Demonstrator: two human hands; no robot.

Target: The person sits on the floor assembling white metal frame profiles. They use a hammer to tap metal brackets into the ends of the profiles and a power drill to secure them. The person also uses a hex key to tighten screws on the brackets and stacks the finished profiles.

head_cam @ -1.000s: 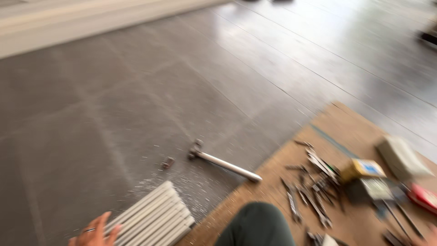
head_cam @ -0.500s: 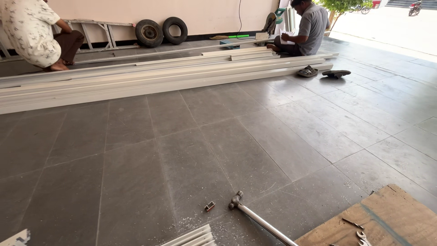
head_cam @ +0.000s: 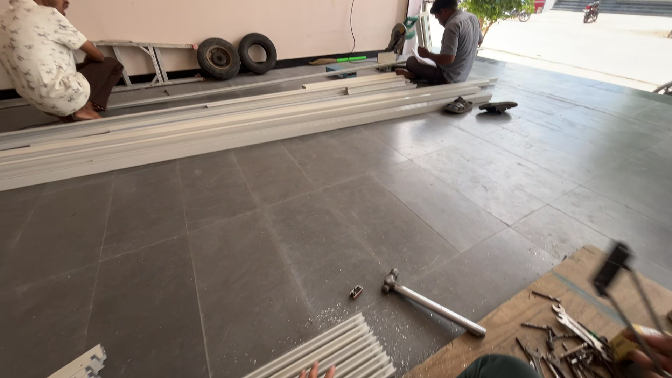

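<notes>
Only the fingertips of my left hand (head_cam: 316,370) show at the bottom edge. They are spread over a bundle of short white ribbed profiles (head_cam: 336,350) on the floor. At the lower right, my right hand (head_cam: 651,348) grips a thin dark metal tool (head_cam: 617,269) with long legs; it is raised and blurred, so I cannot tell its kind. Below it, several loose metal tools (head_cam: 574,336) lie on a wooden board (head_cam: 518,315). My knee (head_cam: 498,366) shows at the bottom.
A metal-handled hammer (head_cam: 434,309) and a small dark piece (head_cam: 356,292) lie on the grey tiles. Long white profiles (head_cam: 210,126) stretch across the floor. A person (head_cam: 49,59) crouches at the far left, another (head_cam: 455,42) sits at the back. Two tyres (head_cam: 238,54) lean on the wall; sandals (head_cam: 479,106) lie nearby.
The view swung up from the floor and board to the far wall, then settled. My right hand has come into view with the dark tool raised.
</notes>
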